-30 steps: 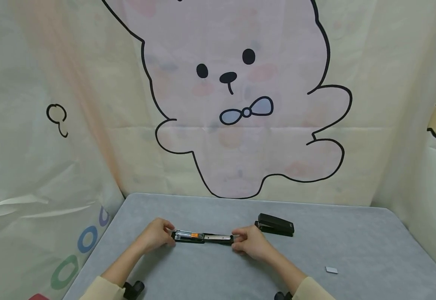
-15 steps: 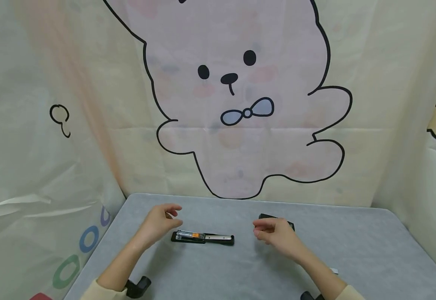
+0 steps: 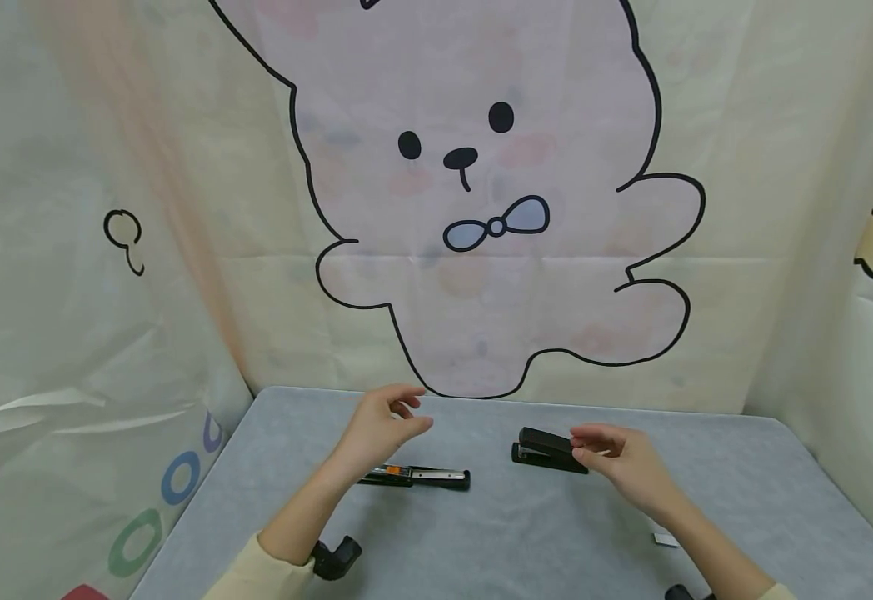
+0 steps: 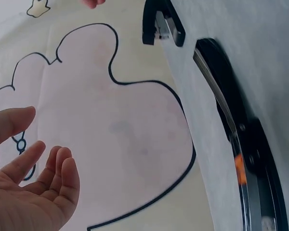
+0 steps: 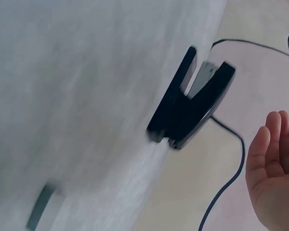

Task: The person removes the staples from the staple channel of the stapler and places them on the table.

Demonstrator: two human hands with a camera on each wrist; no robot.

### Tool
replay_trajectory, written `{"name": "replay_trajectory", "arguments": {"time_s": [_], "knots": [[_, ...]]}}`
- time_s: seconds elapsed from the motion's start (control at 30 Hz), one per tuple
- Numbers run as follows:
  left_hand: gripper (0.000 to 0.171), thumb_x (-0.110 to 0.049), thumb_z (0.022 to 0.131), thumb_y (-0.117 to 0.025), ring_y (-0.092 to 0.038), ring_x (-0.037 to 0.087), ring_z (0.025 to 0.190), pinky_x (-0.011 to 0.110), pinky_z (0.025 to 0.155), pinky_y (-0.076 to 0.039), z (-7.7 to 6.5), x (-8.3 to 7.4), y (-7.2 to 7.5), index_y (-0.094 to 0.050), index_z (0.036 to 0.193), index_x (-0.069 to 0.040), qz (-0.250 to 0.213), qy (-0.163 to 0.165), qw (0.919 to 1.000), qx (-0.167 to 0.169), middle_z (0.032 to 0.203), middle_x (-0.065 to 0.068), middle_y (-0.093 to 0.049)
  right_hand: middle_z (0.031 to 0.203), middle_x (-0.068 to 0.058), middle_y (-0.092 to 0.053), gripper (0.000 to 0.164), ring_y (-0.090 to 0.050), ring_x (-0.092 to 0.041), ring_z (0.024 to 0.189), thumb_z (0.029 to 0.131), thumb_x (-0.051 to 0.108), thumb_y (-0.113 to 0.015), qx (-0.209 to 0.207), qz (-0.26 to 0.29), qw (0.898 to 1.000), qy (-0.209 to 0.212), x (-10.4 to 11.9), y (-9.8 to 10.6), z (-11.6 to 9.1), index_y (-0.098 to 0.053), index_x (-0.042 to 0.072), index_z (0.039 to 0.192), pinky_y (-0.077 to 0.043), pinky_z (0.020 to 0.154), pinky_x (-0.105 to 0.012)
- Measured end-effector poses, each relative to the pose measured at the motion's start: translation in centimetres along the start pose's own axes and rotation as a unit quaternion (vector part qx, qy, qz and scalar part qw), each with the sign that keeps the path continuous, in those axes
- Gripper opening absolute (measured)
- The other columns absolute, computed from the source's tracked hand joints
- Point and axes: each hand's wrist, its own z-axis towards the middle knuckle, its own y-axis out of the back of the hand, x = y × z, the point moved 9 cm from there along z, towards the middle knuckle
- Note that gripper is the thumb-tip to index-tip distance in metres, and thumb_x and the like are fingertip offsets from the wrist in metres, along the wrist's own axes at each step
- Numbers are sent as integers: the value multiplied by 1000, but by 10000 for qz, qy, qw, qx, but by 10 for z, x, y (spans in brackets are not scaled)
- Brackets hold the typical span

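While the left hand point(image 3: 386, 425) hangs in the air with its fingers loosely bent and nothing between them, the right hand point(image 3: 627, 467) is likewise relaxed, its bent fingers and thumb apart and holding nothing. That makes two hands, both free, and two black staplers, one near each. Below the left hand, on its nearer side, lies the unfolded stapler point(image 3: 436, 477), laid out nearly flat; its long axis runs left to right across the person's front, the metal-topped end pointing right, toward the other stapler, and the left end hidden behind the left hand and forearm. One orange piece point(image 3: 395, 471) shows on it, just below the left thumb. Just left of the right hand's fingertips, and apart from them, stands the folded stapler point(image 3: 545, 450); its long axis slants slightly, with its gaping mouth pointing left and its rear end toward the right hand. Nearer the person than the right hand, beside that forearm, lies one small pale strip point(image 3: 665, 540). Under everything spreads one grey table point(image 3: 519, 542).
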Motion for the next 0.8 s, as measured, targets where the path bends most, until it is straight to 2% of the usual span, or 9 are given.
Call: {"name": "replay_trajectory", "arguments": {"time_s": [0.13, 0.3, 0.37, 0.57, 0.8], "knots": [[44, -18, 93, -81, -61, 21, 98, 36, 69, -53, 6, -8, -22, -69, 135, -15, -163, -141, 9994, 259, 115, 2, -66, 117, -12, -74, 35, -67, -6, 95, 97, 18, -76, -165, -192, 9997, 73, -8, 12, -3, -71, 3, 128, -55, 80, -28], [51, -20, 92, -82, -60, 21, 101, 35, 69, -53, 17, -9, -49, -66, 140, -15, -338, -189, 9981, 478, 119, 2, -66, 124, -15, -71, 40, -66, -7, 97, 97, 18, -77, -188, -267, 9995, 10, -22, 23, -3, -67, 1, 132, -54, 82, -27], [53, -20, 91, -83, -60, 22, 103, 35, 70, -53, 22, -6, -59, -66, 141, -16, -390, -164, 9978, 511, 121, 2, -67, 128, -17, -69, 45, -67, -10, 100, 97, 20, -77, -134, -331, 9993, -96, -28, 24, -2, -65, 1, 135, -54, 83, -27], [58, -20, 88, -85, -61, 26, 109, 36, 73, -54, 35, 2, -83, -64, 143, -15, -456, -156, 9971, 598, 125, 3, -67, 139, -23, -62, 58, -66, -33, 116, 96, 25, -78, 58, -319, 9990, -324, -48, 23, 3, -57, -1, 144, -55, 84, -28], [70, -18, 86, -87, -60, 30, 118, 36, 76, -55, 48, 16, -111, -59, 149, -19, -700, 135, 9944, 777, 138, 4, -63, 147, -25, -55, 68, -62, -38, 123, 97, 27, -77, 415, -278, 9971, -581, -66, 17, 9, -49, -2, 151, -55, 85, -36]]}}
